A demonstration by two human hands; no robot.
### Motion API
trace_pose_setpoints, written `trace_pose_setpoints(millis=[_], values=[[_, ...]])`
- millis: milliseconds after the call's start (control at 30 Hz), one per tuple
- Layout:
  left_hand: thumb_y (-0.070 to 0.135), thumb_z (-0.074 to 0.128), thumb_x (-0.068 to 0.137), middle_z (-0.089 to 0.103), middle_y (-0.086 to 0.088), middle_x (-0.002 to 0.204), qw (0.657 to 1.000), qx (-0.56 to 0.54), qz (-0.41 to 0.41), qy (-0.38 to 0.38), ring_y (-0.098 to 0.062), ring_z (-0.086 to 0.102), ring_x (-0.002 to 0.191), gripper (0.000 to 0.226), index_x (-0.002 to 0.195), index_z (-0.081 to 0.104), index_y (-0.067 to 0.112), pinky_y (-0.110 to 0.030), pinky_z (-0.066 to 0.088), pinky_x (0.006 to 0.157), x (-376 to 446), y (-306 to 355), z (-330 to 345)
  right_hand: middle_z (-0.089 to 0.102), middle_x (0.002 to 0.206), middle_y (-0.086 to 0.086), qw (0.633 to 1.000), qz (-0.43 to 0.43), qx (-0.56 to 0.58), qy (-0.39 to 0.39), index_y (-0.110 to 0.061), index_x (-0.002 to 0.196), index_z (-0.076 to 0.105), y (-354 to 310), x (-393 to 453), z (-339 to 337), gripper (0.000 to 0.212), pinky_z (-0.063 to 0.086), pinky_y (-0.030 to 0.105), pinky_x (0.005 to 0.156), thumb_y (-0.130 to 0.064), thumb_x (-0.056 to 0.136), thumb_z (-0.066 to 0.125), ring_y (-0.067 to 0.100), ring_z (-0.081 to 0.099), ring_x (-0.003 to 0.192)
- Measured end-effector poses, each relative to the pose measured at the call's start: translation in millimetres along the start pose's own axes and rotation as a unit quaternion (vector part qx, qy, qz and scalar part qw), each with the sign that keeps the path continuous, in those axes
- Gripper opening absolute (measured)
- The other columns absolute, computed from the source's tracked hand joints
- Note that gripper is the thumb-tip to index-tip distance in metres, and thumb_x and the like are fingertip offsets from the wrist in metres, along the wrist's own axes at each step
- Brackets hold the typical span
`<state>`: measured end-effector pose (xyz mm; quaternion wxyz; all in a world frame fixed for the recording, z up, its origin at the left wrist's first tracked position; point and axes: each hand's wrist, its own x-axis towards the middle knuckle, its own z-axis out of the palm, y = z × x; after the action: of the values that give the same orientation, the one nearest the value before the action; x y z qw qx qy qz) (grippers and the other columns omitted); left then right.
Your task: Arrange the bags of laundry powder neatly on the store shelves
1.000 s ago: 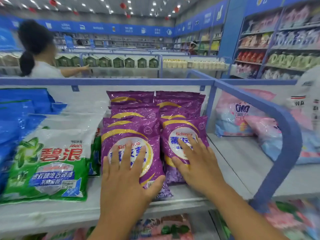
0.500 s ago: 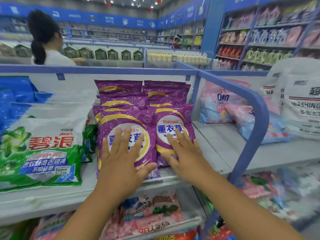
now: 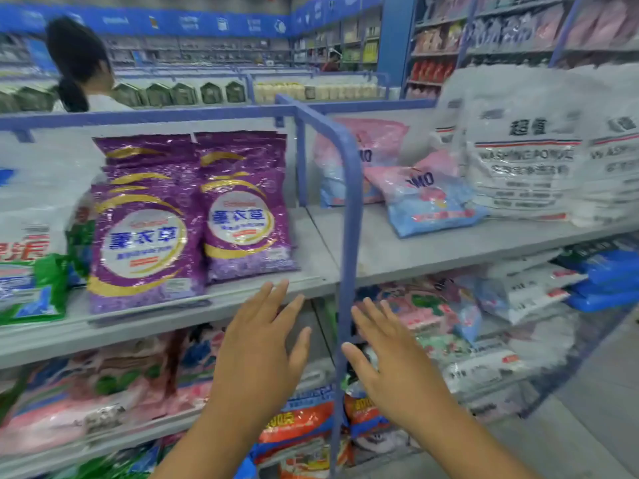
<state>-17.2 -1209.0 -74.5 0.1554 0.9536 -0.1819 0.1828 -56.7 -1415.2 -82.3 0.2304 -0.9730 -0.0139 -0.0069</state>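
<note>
Your left hand [image 3: 257,354] and right hand [image 3: 390,361] hover in front of the shelf [image 3: 311,274], just below its front edge, fingers straight and loosely spread, holding nothing and touching no bag. The purple laundry powder bags [image 3: 193,216] lie in two overlapping rows, labels up, the front pair reaching the shelf's front edge; stacked this way each label reads from the aisle, and they look squared off. Just left of them sits a green-and-white bag [image 3: 31,271], partly cut off by the frame.

A blue divider rail [image 3: 351,209] curves from the back rail down over the front edge, splitting the shelf into bays. In the right bay the pink-and-blue bags [image 3: 425,198] lie askew near the back, one slumped across another (likely the next lot to straighten, given where your hands are). Large white washing powder sacks [image 3: 525,146] stand toward the right end.

The grey shelf shows bare metal along its front right stretch. Lower tiers hold more bagged goods, blurred. Behind, another person [image 3: 79,63] stands in a further aisle beneath blue signage.
</note>
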Motion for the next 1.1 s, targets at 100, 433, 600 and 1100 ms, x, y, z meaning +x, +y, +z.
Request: trace_pose_setpoints(millis=[100, 433, 600, 1100], values=[[0.054, 0.048, 0.099, 0.025, 0.008, 0.166, 0.998, -0.004, -0.007, -0.054, -0.016, 0.021, 0.155, 0.061, 0.155, 0.037, 0.034, -0.037, 0.022, 0.124, -2, 55, 18, -0.015, 0.165, -0.021, 0.999, 0.037, -0.017, 0.003, -0.041, 0.159, 0.005, 54, -24, -23, 0.067, 0.005, 0.039, 0.125, -0.063, 0.101, 0.028, 0.010, -0.013, 0.155], [0.054, 0.043, 0.103, 0.004, 0.006, 0.171, 0.982, -0.051, -0.077, -0.164, -0.017, 0.004, 0.157, 0.069, 0.162, 0.014, 0.032, -0.038, 0.018, 0.127, -3, 173, 72, -0.003, 0.170, -0.010, 0.997, 0.078, -0.008, -0.004, -0.034, 0.161, 0.009, 184, -52, -57, 0.072, 0.011, 0.045, 0.127, -0.064, 0.100, 0.032, 0.017, -0.009, 0.156], [0.055, 0.045, 0.101, 0.004, 0.003, 0.171, 0.966, -0.090, -0.138, -0.198, -0.020, 0.007, 0.157, 0.073, 0.162, 0.013, 0.031, -0.041, 0.024, 0.123, 25, 176, 103, 0.001, 0.170, -0.004, 0.995, 0.089, 0.009, -0.033, -0.033, 0.161, 0.009, 206, -25, -60, 0.070, 0.010, 0.045, 0.127, -0.061, 0.101, 0.033, 0.020, -0.007, 0.157], [0.055, 0.061, 0.094, 0.048, -0.006, 0.153, 0.858, -0.253, -0.393, -0.212, -0.025, 0.057, 0.127, 0.075, 0.154, 0.036, 0.017, -0.027, 0.046, 0.097, 137, 118, 223, 0.042, 0.154, 0.011, 0.952, 0.234, 0.149, -0.132, -0.023, 0.156, 0.025, 263, 139, -19, 0.087, 0.056, 0.047, 0.096, -0.074, 0.088, 0.042, 0.029, 0.063, 0.115]])
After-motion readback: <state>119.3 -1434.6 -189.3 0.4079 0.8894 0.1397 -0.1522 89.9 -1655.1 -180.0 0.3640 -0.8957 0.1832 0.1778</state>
